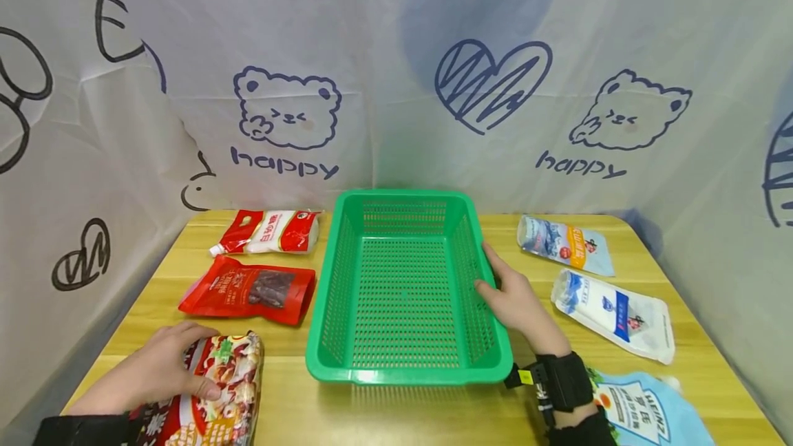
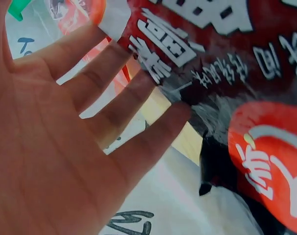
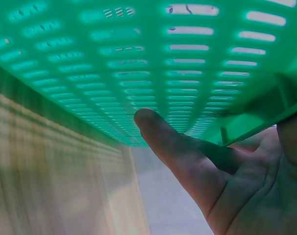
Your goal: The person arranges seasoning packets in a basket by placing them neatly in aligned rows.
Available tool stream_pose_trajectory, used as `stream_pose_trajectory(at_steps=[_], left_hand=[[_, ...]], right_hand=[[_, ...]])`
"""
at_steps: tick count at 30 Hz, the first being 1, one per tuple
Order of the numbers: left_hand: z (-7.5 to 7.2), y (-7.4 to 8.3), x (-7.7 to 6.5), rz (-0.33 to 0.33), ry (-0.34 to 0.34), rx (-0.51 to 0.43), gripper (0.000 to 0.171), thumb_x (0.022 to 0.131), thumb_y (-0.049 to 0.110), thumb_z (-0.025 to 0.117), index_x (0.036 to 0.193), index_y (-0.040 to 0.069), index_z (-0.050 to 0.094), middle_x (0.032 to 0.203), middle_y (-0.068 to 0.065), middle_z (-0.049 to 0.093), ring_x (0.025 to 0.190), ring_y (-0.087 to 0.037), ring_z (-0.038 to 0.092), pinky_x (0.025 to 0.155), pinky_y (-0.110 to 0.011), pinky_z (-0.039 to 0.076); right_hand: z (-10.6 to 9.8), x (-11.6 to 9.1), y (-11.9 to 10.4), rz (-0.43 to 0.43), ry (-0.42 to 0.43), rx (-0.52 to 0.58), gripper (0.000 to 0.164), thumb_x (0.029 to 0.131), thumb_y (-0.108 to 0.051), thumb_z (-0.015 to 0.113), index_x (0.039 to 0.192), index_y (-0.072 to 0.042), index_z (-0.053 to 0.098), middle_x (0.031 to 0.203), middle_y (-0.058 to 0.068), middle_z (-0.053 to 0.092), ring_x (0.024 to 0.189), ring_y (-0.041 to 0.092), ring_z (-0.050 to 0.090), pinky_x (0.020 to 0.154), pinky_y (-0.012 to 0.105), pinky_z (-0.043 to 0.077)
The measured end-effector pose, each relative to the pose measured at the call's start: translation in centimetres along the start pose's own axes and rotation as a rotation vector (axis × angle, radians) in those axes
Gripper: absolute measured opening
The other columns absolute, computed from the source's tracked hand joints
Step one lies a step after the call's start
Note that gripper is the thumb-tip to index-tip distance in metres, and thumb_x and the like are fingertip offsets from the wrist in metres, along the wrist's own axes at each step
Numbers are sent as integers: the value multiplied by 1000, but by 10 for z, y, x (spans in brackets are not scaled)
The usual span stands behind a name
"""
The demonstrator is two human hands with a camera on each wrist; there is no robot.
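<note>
My left hand (image 1: 155, 367) lies over a dark red food bag (image 1: 226, 380) with pictures of food on it, at the front left. In the left wrist view its fingers (image 2: 114, 107) are spread and nearly straight, with the tips at the bag's edge. A green plastic basket (image 1: 330, 281) with perforated walls stands mid-table, nothing inside it. My right hand (image 1: 511, 294) grips the basket's right rim. From the right wrist view, one finger (image 3: 163, 132) lies along the outside of the slotted wall.
On the left lie a red-and-white squeeze pouch (image 1: 272, 231) and a red bag (image 1: 248, 290) with a window. A blue-and-orange pouch (image 1: 566, 245), a white pouch (image 1: 613, 314) and a light blue Heinz pouch (image 1: 650, 408) are on the right. A drawn-on white cloth (image 1: 384, 74) hangs behind.
</note>
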State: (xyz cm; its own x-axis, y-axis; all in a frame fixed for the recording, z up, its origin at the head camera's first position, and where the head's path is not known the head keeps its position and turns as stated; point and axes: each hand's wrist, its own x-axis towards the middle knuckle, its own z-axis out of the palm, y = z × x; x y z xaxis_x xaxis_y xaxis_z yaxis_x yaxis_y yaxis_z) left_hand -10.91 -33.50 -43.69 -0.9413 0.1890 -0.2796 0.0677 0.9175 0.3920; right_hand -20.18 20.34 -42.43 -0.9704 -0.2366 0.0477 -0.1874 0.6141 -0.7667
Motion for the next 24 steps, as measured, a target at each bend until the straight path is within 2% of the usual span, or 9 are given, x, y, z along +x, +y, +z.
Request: stream_pose_trajectory(at_steps=[7,9,13,16,20,24], left_hand=[[1,2,8,-15,-17,-15,97,58,54,96,128,-4,61,130,-28,58,120,-50,55,95,-65,50],[1,2,9,-17,-31,-23,95,58,54,96,125,-3,61,124,-23,62,114,-43,58,92,-62,52],[-2,6,12,-66,-80,-83,86,57,50,97,119,3,61,106,-7,65,97,-26,59,80,-46,54],[-3,8,13,-94,-105,-116,83,57,48,97,120,5,62,105,-2,65,95,-22,57,80,-43,52],[-1,7,11,-47,-92,-119,81,58,48,95,121,6,65,110,-2,66,99,-22,58,85,-46,53],[0,5,6,0,-88,-168,68,68,45,92,120,7,67,107,0,66,97,-20,57,82,-39,52]], right_hand=[[0,0,2,3,5,-1,72,105,-16,55,166,-5,18,151,35,46,115,42,65,91,52,58],[0,0,2,2,3,-2,72,105,-16,55,166,-5,18,152,34,45,117,43,64,93,53,57],[-1,-1,0,-5,3,3,71,105,-14,55,165,-4,19,152,34,45,124,46,60,100,56,54],[-1,-2,0,-12,6,5,71,105,-13,55,165,-3,19,150,35,46,126,47,59,101,57,52],[-1,-3,0,-12,11,-3,71,105,-13,56,165,-3,19,148,36,48,125,48,59,102,58,52],[-1,-3,1,-10,13,-11,71,104,-13,56,165,-4,20,148,36,48,126,48,59,104,59,50]])
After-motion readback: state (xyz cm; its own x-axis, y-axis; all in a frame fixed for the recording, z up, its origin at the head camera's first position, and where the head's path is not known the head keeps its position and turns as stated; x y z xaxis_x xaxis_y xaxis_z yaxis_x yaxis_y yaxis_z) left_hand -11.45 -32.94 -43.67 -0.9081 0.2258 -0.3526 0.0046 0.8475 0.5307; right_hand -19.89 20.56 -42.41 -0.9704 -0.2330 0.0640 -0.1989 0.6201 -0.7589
